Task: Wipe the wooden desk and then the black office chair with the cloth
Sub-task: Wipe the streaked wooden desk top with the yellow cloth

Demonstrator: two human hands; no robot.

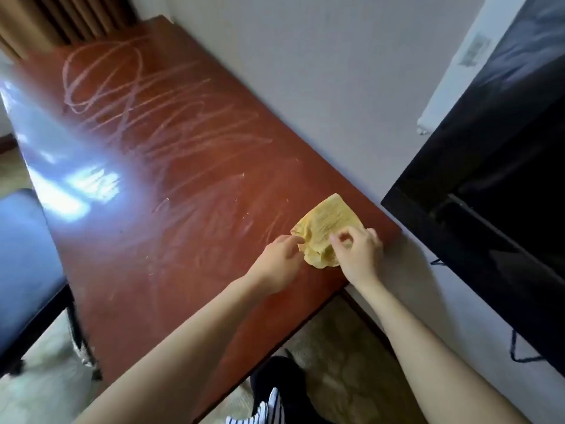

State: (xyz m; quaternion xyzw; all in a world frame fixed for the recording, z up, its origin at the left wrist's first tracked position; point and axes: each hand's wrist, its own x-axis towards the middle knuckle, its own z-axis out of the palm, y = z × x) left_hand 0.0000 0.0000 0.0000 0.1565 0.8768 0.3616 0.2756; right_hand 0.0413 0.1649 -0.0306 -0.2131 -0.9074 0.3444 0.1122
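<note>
Left hand [279, 261] and right hand [357, 255] pinch the cloth [325, 220] between them on the desk [153, 185].

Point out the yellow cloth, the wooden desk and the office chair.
yellow cloth [328, 223]: head view, on its flat upper fold.
wooden desk [171, 240]: head view, on the bare streaked top.
office chair [24, 255]: head view, on the seat cushion.
</note>
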